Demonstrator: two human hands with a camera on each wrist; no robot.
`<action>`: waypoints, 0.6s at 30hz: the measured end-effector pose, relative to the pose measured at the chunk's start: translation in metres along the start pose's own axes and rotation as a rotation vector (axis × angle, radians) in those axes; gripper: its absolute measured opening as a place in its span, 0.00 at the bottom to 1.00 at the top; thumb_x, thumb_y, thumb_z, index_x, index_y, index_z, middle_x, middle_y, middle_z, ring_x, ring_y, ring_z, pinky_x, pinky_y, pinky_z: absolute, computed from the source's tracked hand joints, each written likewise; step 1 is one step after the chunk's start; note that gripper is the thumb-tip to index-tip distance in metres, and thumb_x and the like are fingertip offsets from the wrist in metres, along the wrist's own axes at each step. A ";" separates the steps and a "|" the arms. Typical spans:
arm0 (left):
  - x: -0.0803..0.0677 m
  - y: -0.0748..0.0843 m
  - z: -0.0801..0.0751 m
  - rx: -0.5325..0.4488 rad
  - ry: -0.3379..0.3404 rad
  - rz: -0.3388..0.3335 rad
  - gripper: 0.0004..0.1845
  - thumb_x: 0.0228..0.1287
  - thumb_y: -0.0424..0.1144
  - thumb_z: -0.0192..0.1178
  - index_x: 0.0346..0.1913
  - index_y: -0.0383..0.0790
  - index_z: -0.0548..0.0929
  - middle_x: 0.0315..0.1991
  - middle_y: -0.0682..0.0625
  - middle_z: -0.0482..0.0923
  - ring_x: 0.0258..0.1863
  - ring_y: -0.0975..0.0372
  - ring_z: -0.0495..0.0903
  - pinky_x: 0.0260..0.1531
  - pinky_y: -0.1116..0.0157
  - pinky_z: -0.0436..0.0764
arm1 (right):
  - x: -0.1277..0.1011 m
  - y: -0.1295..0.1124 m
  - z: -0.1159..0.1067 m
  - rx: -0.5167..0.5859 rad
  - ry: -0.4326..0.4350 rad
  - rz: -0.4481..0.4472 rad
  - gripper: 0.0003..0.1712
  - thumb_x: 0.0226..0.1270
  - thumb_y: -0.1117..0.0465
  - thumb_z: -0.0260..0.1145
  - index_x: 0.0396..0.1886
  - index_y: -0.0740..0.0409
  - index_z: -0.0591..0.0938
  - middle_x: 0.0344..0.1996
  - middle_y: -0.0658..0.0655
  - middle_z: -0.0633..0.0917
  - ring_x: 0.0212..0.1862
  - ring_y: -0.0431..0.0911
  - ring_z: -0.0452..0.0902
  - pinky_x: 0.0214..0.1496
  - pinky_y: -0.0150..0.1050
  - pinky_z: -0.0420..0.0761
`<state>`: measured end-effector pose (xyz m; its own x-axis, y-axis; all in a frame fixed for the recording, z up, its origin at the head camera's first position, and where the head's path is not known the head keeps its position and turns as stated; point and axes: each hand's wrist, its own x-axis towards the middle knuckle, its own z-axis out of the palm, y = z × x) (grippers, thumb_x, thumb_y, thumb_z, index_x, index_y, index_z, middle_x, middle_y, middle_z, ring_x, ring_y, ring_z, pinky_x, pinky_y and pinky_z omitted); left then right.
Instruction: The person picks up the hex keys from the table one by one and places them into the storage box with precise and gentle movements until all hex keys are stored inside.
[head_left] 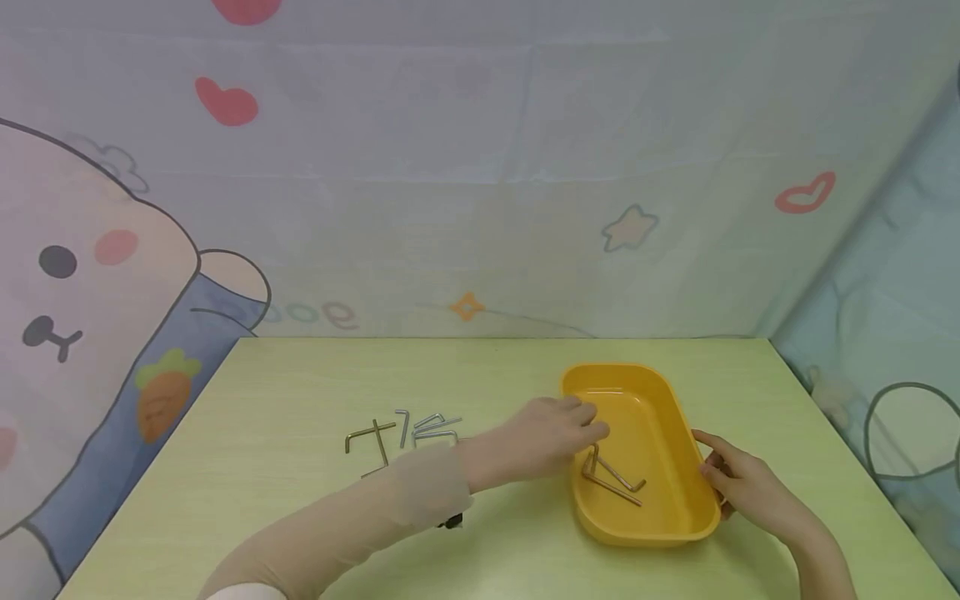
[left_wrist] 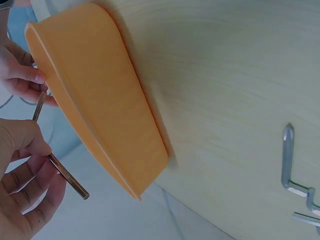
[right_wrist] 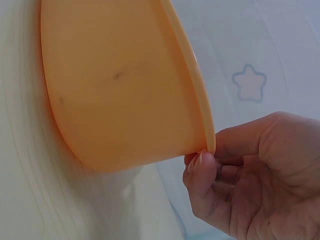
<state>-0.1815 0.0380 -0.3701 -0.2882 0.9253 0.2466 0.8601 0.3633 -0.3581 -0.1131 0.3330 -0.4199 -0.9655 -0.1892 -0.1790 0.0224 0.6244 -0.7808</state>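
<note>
Left hand (head_left: 551, 437) pinches a bronze L-shaped metal hex key (left_wrist: 60, 167) over the yellow oblong plastic tray (head_left: 675, 433); right hand (head_left: 738, 483) pinches the rim at 4 o'clock

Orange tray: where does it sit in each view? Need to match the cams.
Head: orange tray lies right of centre on the table, bronze hex keys inside.
Left wrist: tray outer wall fills the upper left.
Right wrist: tray underside and wall fill the upper left.
Shared landmark: the right hand gripping the tray's rim.
</note>
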 end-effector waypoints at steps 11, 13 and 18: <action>0.025 0.006 -0.001 -0.005 -0.114 0.060 0.15 0.65 0.33 0.53 0.52 0.53 0.77 0.37 0.59 0.75 0.33 0.68 0.72 0.26 0.76 0.64 | 0.000 -0.001 0.000 0.011 0.002 0.005 0.31 0.75 0.63 0.49 0.72 0.70 0.54 0.35 0.60 0.76 0.25 0.40 0.74 0.26 0.36 0.80; 0.029 0.007 0.000 -0.016 -0.127 0.078 0.16 0.66 0.34 0.54 0.53 0.52 0.77 0.38 0.59 0.76 0.34 0.68 0.72 0.27 0.76 0.65 | 0.000 -0.001 0.000 0.015 0.001 0.006 0.31 0.76 0.63 0.49 0.72 0.70 0.54 0.35 0.60 0.76 0.25 0.40 0.74 0.26 0.36 0.80; 0.040 0.009 0.005 -0.031 -0.175 0.098 0.17 0.68 0.37 0.54 0.57 0.53 0.76 0.43 0.59 0.77 0.39 0.68 0.75 0.30 0.77 0.71 | 0.000 0.000 0.000 0.020 -0.002 0.010 0.31 0.76 0.62 0.49 0.73 0.70 0.54 0.36 0.60 0.76 0.26 0.40 0.75 0.26 0.36 0.80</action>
<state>-0.1870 0.0784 -0.3680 -0.2690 0.9618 0.0509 0.8995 0.2698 -0.3436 -0.1129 0.3329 -0.4200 -0.9648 -0.1844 -0.1877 0.0371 0.6109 -0.7908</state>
